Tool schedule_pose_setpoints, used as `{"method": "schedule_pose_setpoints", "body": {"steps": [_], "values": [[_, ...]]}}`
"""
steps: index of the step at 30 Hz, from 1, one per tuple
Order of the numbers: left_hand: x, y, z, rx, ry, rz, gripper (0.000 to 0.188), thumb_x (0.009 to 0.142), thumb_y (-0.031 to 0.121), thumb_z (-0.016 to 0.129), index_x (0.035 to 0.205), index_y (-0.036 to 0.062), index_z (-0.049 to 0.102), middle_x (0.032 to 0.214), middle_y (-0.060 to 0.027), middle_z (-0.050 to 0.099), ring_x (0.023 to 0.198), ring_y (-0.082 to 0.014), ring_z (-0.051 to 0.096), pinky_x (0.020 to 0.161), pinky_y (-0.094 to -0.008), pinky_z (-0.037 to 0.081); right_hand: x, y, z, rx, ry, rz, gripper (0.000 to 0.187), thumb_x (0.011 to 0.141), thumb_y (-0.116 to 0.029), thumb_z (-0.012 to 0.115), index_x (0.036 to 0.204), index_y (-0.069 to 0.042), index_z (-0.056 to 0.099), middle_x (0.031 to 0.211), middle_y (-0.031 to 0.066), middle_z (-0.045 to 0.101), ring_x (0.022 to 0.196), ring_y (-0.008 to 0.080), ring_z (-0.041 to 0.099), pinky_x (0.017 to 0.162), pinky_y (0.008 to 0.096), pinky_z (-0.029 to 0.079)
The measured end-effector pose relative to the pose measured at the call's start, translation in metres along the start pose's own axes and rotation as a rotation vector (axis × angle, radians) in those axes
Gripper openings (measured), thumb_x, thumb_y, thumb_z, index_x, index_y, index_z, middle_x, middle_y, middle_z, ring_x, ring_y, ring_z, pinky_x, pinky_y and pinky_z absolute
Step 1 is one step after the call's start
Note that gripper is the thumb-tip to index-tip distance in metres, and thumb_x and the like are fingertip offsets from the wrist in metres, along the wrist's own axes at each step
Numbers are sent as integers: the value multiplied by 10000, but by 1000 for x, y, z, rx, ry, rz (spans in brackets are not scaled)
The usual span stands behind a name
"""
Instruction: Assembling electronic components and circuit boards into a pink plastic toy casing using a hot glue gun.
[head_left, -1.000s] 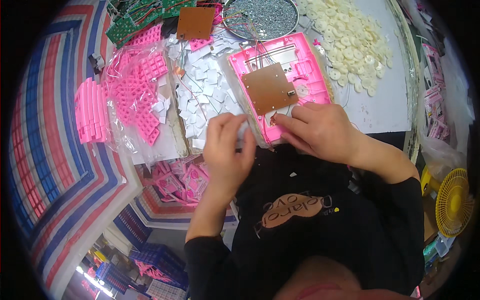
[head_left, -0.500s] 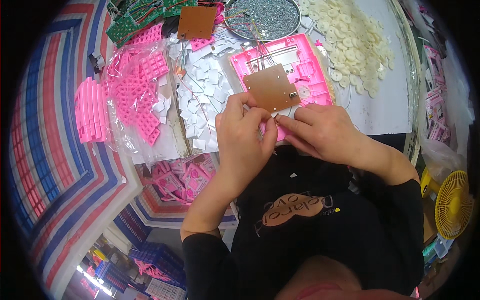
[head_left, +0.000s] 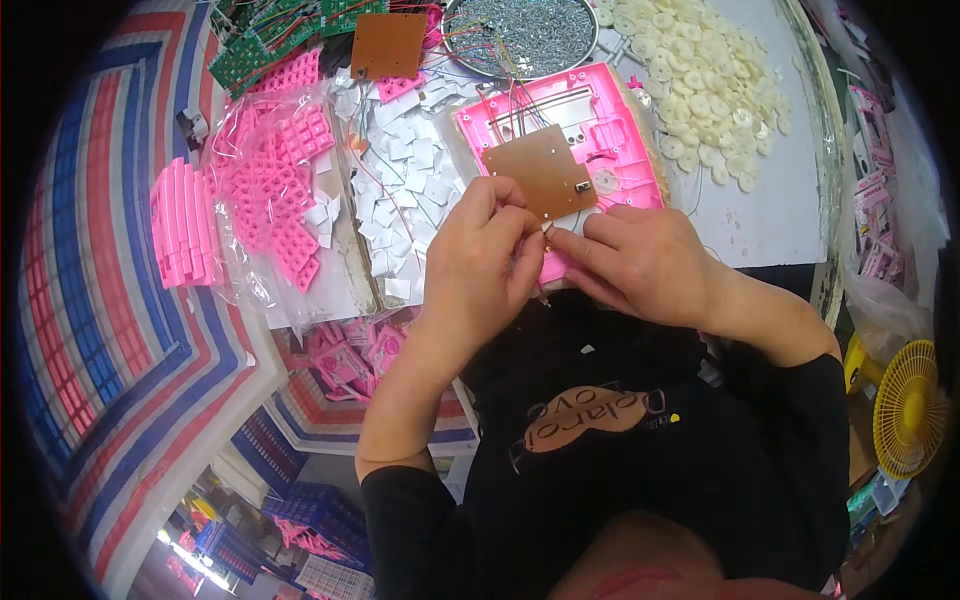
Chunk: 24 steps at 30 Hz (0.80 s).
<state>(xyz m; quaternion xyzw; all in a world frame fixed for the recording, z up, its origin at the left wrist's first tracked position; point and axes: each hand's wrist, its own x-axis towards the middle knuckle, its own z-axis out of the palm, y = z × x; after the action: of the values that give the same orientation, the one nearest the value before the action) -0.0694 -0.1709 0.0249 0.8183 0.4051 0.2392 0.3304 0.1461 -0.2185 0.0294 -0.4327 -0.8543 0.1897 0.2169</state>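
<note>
A pink plastic housing [head_left: 632, 130] lies on the table before me, its inner side facing up. Over its near half rests a brown circuit board [head_left: 540, 172], tilted, with thin wires running from its far side. At the housing's near edge my left hand [head_left: 484, 245] is closed, thumb and fingers pinched together beside the board's near corner. Opposite it, my right hand [head_left: 640, 262] is also closed, its fingertips meeting the left ones. Whatever small piece sits between the fingertips is too small and covered to make out.
White paper-like squares [head_left: 400, 190] and pink button pads [head_left: 265, 190] in clear plastic lie leftward. A round tray [head_left: 460, 68] of screws stands at the back, near green circuit boards [head_left: 262, 52]. Cream discs [head_left: 700, 85] are heaped right; a yellow fan [head_left: 908, 410] stands beyond.
My left hand has shifted slightly left and its fingers have curled inward. The right hand stays nearly in place at the housing's near edge.
</note>
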Motion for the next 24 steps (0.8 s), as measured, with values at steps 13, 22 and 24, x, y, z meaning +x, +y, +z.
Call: {"method": "schedule_pose_setpoints", "body": {"steps": [13,22,24], "values": [[7,2,-3,-71,29,-100,82,805,26,704,849,15,636,970,-101,600,707,-257,625,620,-356,509,3,-1,-8,55,-76,60,272,878,-222,720,1113,-90,695,795,52,619,696,268,660,574,396,520],[-14,-4,3,-252,214,-114,177,904,-85,587,1038,1,665,1079,-99,619,779,-105,594,631,-242,470,24,14,3,84,-37,-47,328,815,-94,740,1135,-100,667,778,49,616,675,275,659,544,395,501],[-19,-6,7,-229,247,-76,193,892,-98,589,1038,5,663,1078,-115,619,757,-129,602,623,-254,480,27,16,3,64,-56,-88,287,817,-100,736,1091,-100,651,777,45,619,671,274,660,542,396,498]]}}
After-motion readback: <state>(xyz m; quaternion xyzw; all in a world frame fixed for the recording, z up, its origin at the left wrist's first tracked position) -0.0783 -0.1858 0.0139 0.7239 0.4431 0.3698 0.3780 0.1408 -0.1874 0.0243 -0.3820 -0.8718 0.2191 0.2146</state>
